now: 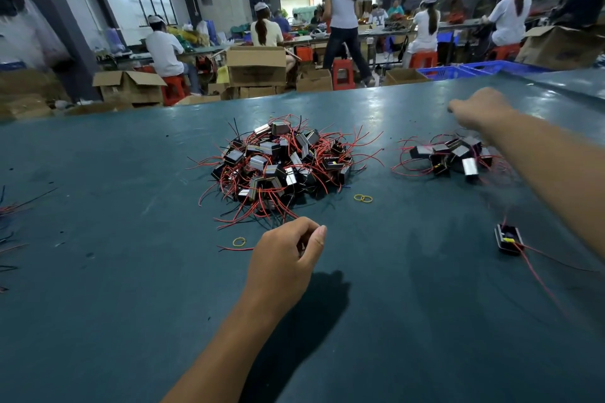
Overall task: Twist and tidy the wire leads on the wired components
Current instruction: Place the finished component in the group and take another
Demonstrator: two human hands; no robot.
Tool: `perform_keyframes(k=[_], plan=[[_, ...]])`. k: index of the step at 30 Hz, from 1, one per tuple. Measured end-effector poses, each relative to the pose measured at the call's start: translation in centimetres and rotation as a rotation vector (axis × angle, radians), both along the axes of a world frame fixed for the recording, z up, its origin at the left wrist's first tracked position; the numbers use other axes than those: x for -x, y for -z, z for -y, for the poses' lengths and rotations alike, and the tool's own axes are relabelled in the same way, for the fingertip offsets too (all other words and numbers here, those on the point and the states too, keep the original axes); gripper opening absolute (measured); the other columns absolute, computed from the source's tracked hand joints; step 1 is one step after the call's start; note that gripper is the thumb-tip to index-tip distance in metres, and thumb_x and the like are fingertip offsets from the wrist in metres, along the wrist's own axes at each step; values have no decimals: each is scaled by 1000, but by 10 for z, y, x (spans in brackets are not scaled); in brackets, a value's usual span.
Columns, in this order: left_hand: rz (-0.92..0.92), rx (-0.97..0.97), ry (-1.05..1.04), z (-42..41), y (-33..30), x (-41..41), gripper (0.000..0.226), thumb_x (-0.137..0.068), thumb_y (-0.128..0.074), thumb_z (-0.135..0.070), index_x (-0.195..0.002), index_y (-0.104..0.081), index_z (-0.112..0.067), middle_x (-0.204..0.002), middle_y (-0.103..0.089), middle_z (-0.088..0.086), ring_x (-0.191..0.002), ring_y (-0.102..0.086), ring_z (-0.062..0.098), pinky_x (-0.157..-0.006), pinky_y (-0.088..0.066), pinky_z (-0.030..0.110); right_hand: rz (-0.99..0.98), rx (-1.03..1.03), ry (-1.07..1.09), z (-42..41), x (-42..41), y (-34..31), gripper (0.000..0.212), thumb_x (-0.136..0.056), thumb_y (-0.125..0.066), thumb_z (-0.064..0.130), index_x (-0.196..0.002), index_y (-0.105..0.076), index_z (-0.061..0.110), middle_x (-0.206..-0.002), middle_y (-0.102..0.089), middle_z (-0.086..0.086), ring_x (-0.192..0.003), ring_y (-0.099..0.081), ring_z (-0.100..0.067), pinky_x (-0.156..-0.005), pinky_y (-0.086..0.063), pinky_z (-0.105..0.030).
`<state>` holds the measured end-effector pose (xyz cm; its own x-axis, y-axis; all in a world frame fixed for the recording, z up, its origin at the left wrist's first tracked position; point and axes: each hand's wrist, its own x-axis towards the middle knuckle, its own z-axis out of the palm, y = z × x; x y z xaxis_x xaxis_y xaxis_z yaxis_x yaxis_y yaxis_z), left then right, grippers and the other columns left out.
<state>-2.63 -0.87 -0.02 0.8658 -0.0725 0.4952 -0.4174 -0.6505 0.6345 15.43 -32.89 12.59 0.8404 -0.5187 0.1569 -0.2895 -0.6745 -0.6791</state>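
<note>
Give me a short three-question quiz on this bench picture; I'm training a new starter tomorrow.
1. True or false: the right hand is stretched out above the small pile.
2. How many yellow rubber bands lie loose on the table? A) one B) three C) six
3. Fill in: one single part lies alone near the right ____.

Key
1. True.
2. B: a pair beside the big pile, and one near the left hand.
3. Forearm.
</note>
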Motion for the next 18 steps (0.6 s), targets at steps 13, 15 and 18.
perform_keyframes(k=[13, 15, 18], plan=[[-9, -96, -23, -3, 3, -1, 23, -97, -58, -34, -77, -62, -23, -59, -53, -11, -57, -48, 10, -55, -40, 33, 298, -512, -529, -188, 39, 83, 13, -92, -60, 16, -87, -71, 11, -79, -68, -2, -74, -61, -18, -66, -45, -28], [-10, -86, -28, -4, 4, 0, 24, -96, -57, -35, -77, -63, -22, -60, -54, -10, -57, -49, 12, -56, -42, 34, 356, -1075, -371, -205, 37, 94, 17, -92, -55, 11, -78, -64, 12, -68, -66, 0, -62, -61, -17, -58, -46, -29], [-18, -76, -35, -6, 3, 1, 22, -97, -59, -32, -78, -65, -21, -60, -56, -9, -58, -51, 14, -56, -44, 36, 582, -433, -279, -218, 37, 115, 12, -91, -54, 18, -81, -61, 15, -70, -62, 6, -64, -56, -13, -59, -37, -26]])
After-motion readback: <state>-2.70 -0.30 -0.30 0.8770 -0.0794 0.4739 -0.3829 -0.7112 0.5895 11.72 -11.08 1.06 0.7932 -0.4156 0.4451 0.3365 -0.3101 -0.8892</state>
